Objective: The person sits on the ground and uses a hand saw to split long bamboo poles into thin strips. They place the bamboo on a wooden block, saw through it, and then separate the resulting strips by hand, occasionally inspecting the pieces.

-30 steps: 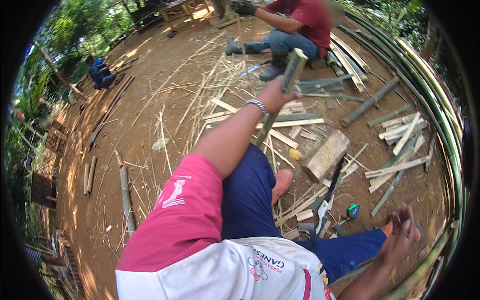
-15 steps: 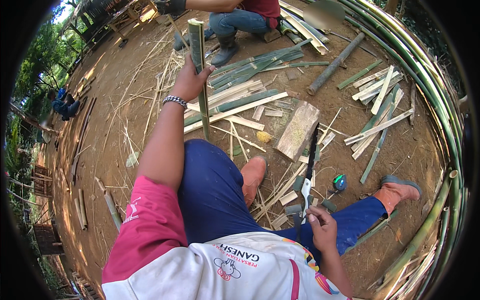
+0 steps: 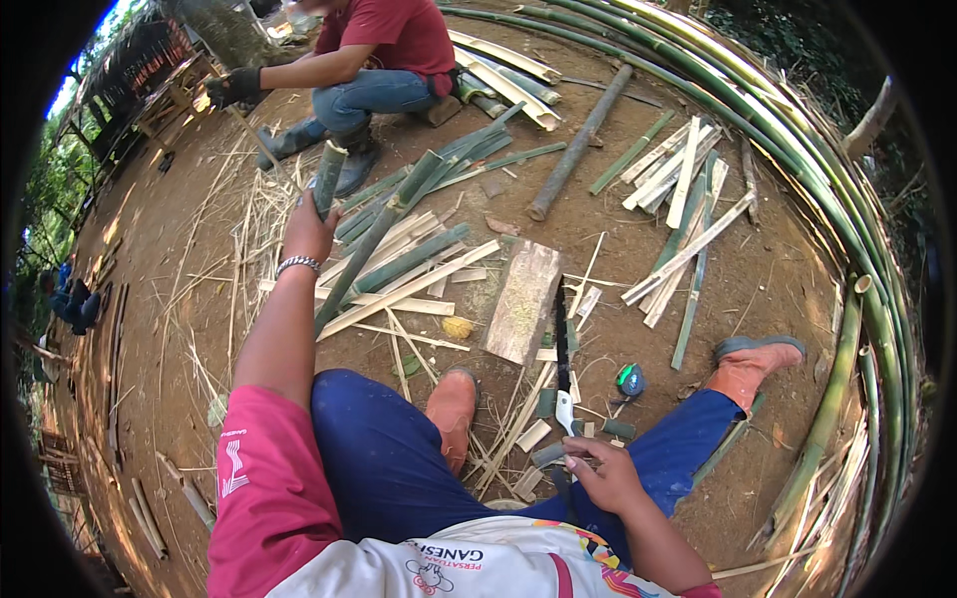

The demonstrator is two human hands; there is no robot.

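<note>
My left hand [image 3: 308,237], a chain bracelet at its wrist, reaches forward and grips a short green bamboo piece [image 3: 329,177] with a pale cut top. Just right of that hand, a longer green bamboo length [image 3: 377,242] slants, its top to the right and its lower end near my left knee; I see no hand on it. Low in front of me, the fingers of my right hand [image 3: 606,478] are closed at the white handle of a handsaw [image 3: 564,411]. Its dark blade points away from me, along the right edge of a wooden block [image 3: 524,302].
A person in a red shirt [image 3: 374,50] crouches ahead, a gloved hand holding a stick. Split bamboo strips [image 3: 424,261] lie before me, with more strips [image 3: 688,199] at right. A round dark tape measure [image 3: 629,380] sits by my right leg. Long bamboo poles [image 3: 812,149] curve along the right.
The longer bamboo length has come away from my left hand and tilts to the right. My view has shifted, so the crouching person appears further in. My right hand stays at the saw handle.
</note>
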